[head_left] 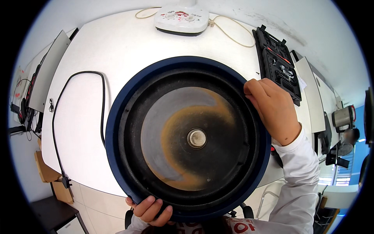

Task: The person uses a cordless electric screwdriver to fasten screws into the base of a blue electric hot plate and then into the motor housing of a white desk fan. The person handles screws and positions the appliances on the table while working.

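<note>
2 hands (152, 212) (274, 109) hold a round blue-rimmed housing (220, 156)

Table (85, 50): white
Knobbed base (182, 22): standing on it
Pale cable (233, 41): beside the base
Toolbox (277, 64): open, right of the base
Black cord (87, 71): front left of the base

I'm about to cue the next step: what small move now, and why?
Perhaps ease the blue-rimmed round vessel farther over the white table: the left hand and right hand hold it, and its near side shows beyond the table's near edge.
</note>
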### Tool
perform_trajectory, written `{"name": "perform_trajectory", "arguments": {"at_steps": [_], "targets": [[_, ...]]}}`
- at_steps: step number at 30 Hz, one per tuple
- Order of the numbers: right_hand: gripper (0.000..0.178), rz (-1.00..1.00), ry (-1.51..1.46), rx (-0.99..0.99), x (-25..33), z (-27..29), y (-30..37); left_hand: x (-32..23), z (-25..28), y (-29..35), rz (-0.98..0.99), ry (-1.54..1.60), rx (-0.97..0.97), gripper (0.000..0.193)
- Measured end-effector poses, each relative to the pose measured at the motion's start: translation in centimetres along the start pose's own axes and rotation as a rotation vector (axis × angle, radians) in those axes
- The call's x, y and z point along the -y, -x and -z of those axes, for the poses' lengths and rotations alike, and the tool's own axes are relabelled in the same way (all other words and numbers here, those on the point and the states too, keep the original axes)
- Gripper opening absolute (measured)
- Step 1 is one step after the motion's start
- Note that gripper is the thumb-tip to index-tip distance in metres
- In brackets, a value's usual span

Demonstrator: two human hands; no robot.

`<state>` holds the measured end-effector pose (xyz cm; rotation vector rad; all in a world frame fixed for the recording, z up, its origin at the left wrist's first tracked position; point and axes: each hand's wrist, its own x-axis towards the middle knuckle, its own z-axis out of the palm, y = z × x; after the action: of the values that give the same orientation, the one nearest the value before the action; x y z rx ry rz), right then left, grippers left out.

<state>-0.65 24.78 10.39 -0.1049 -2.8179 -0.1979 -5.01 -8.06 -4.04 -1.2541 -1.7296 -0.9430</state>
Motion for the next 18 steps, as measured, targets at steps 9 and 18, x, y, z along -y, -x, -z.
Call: {"name": "perform_trajectory", "arguments": {"at_steps": [9,18], "targets": [[0.021,0.069,0.016,0.013,0.18,-0.21,-0.14,-0.27,0.52,0.02,0.042,0.012,0.066,0.035],[0.019,0.118,-0.028,-0.06,-0.17,-0.51,0.15,-0.16,0.35,-0.01,0.052,-0.002,0.059,0.033]]}}
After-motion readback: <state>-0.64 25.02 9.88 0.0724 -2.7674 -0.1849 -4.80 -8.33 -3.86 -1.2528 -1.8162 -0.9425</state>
